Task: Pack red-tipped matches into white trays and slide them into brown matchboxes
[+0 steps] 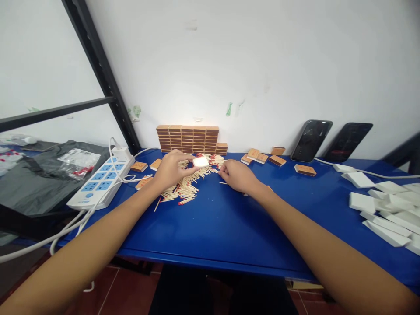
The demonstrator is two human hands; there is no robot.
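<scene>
Between thumb and fingers, my left hand [172, 169] holds a small white matchbox tray [201, 162] above a heap of loose matchsticks [185, 189] with red tips. The tray is overexposed, so what lies inside cannot be made out. My right hand [236, 175] is closed in a pinch just right of the heap, its fingertips close to some matchsticks. Whatever those fingers hold is hidden. A single pale stick [223, 183] shows just below them. Behind both hands, brown matchboxes [188, 139] are stacked in a neat block against the wall.
Loose matchboxes [253, 153] lie at the back right, others [139, 166] at the left. A power strip [100, 181] with white cables stands left. Two phones [311, 140] lean on the wall. White trays [390, 205] pile up right on the blue table [203, 232].
</scene>
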